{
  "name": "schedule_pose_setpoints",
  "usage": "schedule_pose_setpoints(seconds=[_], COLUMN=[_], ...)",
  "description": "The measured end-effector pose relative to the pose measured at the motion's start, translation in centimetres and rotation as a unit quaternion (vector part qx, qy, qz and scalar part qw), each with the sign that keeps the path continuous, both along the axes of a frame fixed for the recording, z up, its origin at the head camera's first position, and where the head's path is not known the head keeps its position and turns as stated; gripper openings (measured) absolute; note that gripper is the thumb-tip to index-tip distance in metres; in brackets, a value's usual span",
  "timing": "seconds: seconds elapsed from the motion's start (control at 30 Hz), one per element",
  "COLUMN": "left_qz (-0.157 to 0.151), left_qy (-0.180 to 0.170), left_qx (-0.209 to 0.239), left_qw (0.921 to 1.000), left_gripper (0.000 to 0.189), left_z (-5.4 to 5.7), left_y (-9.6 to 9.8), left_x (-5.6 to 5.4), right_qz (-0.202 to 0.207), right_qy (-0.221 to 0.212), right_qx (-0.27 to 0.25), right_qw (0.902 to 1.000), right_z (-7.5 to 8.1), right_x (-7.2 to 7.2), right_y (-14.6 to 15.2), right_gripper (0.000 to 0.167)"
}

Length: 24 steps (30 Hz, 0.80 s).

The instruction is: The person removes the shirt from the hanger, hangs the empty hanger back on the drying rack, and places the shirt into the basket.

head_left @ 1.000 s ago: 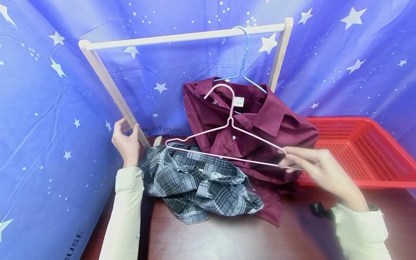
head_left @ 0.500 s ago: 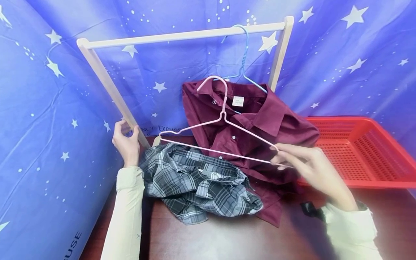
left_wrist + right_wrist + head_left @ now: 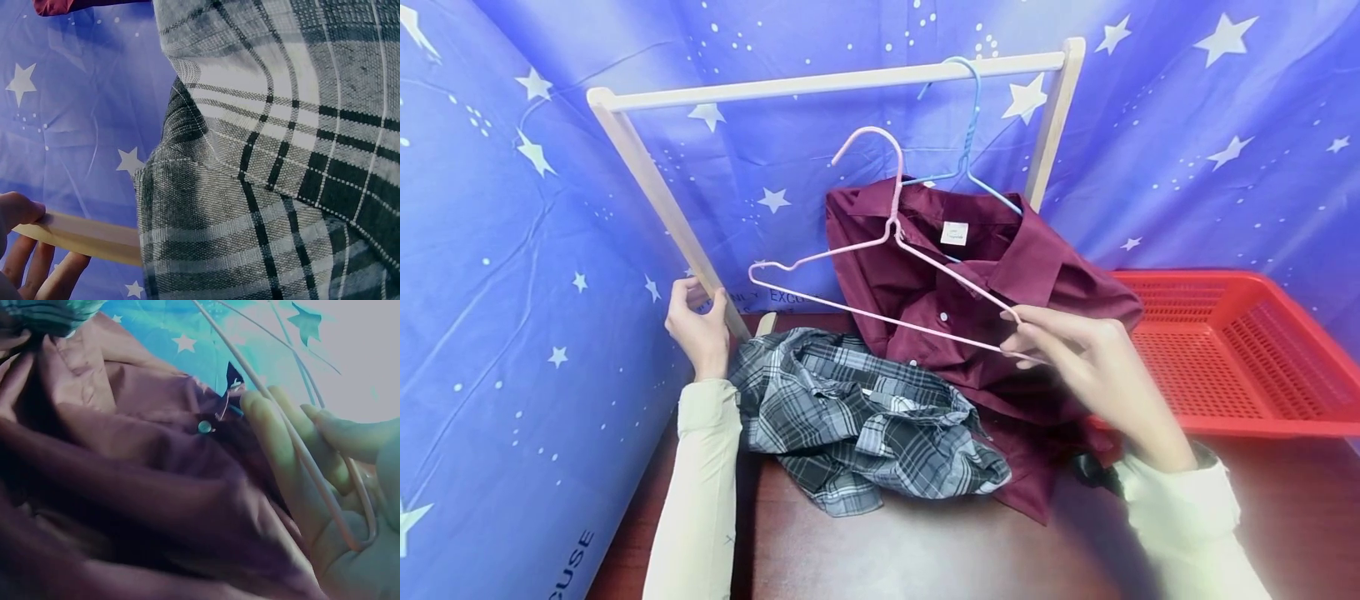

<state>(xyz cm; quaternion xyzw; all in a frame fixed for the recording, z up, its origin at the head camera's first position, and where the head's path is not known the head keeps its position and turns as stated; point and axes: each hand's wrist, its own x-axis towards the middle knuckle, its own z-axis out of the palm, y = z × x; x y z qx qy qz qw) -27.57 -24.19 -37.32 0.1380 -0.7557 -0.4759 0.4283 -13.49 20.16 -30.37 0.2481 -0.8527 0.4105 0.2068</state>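
Observation:
My right hand (image 3: 1090,367) pinches one end of a pink wire hanger (image 3: 895,204), held in the air with its hook up, in front of a maroon shirt (image 3: 1075,283). In the right wrist view, the hanger's corner (image 3: 359,544) lies against the palm. My left hand (image 3: 700,329) grips the left post of a wooden clothes rack (image 3: 775,88); in the left wrist view, thumb and fingers are on either side of the post (image 3: 94,234). The maroon shirt is on a blue hanger (image 3: 973,125) hooked over the rack's bar. A crumpled plaid shirt (image 3: 820,408) lies on the table below.
A red perforated basket (image 3: 1300,425) stands at the right, partly behind the maroon shirt. Blue star-patterned cloth (image 3: 512,275) closes off the back and left. The dark red tabletop (image 3: 850,558) shows in front of the plaid shirt.
The right hand has carried the pink hanger leftward and up, so its hook now stands above the maroon shirt's collar, nearer the bar. The left hand stays on the post.

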Motion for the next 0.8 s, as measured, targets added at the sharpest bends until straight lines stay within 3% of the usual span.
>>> schedule_pose_setpoints(seconds=[0.33,0.43,0.6,0.8], left_qz=[0.005,0.002,0.0,0.002], left_qy=[-0.004,-0.004,-0.001,-0.006], left_qx=[-0.01,-0.01,-0.01,-0.007], left_qw=[0.9999,0.9999,1.0,1.0], left_gripper=[0.024,0.024,0.024,0.024], left_z=[0.0,0.1,0.1,0.0], left_y=[0.0,0.0,0.0,-0.1], left_x=[0.0,0.0,0.0,0.1], right_qz=[-0.038,-0.05,-0.033,-0.048], right_qy=[0.053,0.053,0.042,0.047], right_qx=[-0.011,-0.034,-0.084,-0.086], right_qw=[0.9978,0.9968,0.995,0.994], right_z=[1.8,2.2,2.6,2.9], right_x=[-0.4,-0.5,-0.9,-1.6], right_y=[-2.3,-3.0,-4.0,-4.9], right_gripper=[0.03,0.027,0.026,0.025])
